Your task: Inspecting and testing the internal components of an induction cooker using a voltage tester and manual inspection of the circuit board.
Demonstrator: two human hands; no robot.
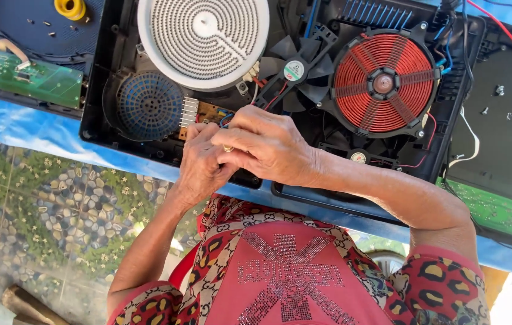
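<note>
An opened black cooktop casing [96, 114] lies on a blue table. Inside it are a white round radiant heater [203, 37], a red copper induction coil [384, 83], a small black fan [294, 71], a round blue-grey grille [149, 105] and a brown circuit board with a finned heat sink [199, 113]. Both hands meet over the casing's near edge, just below that board. My left hand [200, 164] is curled, fingers bent inward. My right hand [266, 143] lies over it, fingertips pinched together near the board. Whatever small part they hold is hidden.
A green circuit board [32, 78] and loose screws sit in a black panel at far left, near a yellow tape roll [70, 8]. Another black panel [505, 129] with a green board [494, 209] lies at right. Red and blue wires [497, 24] run at top right. A pebble-pattern floor lies below.
</note>
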